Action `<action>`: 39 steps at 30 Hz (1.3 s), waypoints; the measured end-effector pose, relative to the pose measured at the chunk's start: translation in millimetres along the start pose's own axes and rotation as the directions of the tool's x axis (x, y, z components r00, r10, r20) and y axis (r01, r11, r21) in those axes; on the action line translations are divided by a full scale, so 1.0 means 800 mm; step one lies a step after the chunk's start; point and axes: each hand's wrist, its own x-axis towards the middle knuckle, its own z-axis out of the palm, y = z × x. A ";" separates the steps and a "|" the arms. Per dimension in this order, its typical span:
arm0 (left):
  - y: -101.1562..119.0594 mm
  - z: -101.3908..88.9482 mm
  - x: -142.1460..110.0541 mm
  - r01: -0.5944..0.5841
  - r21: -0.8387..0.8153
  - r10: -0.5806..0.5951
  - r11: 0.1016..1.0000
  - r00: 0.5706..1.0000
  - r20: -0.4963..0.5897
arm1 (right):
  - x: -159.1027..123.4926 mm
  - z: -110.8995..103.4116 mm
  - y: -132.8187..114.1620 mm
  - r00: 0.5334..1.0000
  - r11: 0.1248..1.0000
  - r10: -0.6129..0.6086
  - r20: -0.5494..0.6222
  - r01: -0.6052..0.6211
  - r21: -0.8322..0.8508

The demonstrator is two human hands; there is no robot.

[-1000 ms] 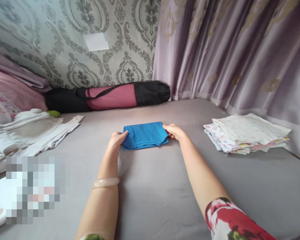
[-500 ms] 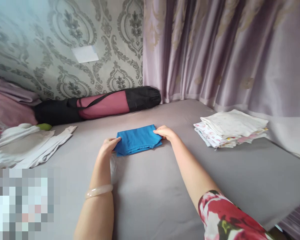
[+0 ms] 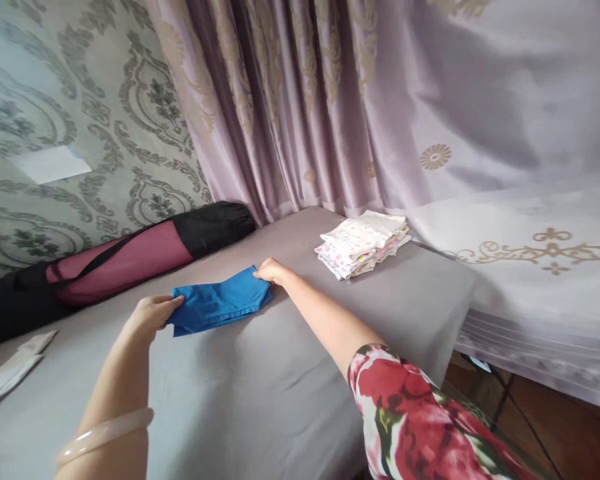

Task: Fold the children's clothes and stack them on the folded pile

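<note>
A folded blue garment (image 3: 219, 303) is stretched between my two hands, sagging a little in the middle and lifted just over the grey bed sheet. My left hand (image 3: 155, 313) pinches its left end, thumb on top. At the far right corner, my right hand (image 3: 273, 272) grips the cloth between thumb and fingers. Beyond the right hand lies a stack of folded white patterned clothes (image 3: 363, 241). What kind of garment the blue one is, I cannot tell.
A long black and pink bag (image 3: 125, 260) lies along the papered wall. White clothing (image 3: 15, 370) rests at the left edge. Purple curtains (image 3: 300, 120) hang behind the bed (image 3: 280, 400). The bed's right edge drops to a brown floor (image 3: 535, 420).
My view has turned to the right. The blue garment has been lifted off the sheet and moved towards the stack, still held at both ends.
</note>
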 end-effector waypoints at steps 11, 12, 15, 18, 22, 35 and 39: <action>0.138 0.080 -0.062 -0.095 -0.315 0.188 0.944 0.942 0.277 | -0.045 -0.205 0.053 0.990 0.996 -0.043 -0.137 0.032 -0.087; 0.149 0.091 -0.067 -0.103 -0.344 0.214 0.933 0.929 0.303 | -0.047 -0.222 0.059 0.986 0.993 -0.040 -0.161 0.021 -0.116; 0.180 0.124 -0.081 -0.122 -0.441 0.300 0.889 0.883 0.362 | -0.054 -0.267 0.074 0.970 0.983 -0.014 -0.243 -0.031 -0.180; 0.207 0.157 -0.094 -0.134 -0.500 0.352 0.856 0.858 0.373 | -0.062 -0.305 0.088 0.951 0.967 0.004 -0.308 -0.083 -0.242; 0.236 0.198 -0.107 -0.149 -0.551 0.395 0.821 0.845 0.360 | -0.068 -0.346 0.105 0.928 0.947 -0.019 -0.373 -0.103 -0.305; 0.300 0.310 -0.136 -0.089 -0.699 0.448 0.710 0.823 0.350 | -0.042 -0.421 0.168 0.883 0.727 0.005 -0.469 -0.326 -0.605; 0.313 0.331 -0.143 -0.043 -0.722 0.426 0.691 0.831 0.358 | -0.029 -0.433 0.187 0.876 0.705 -0.009 -0.483 -0.338 -0.624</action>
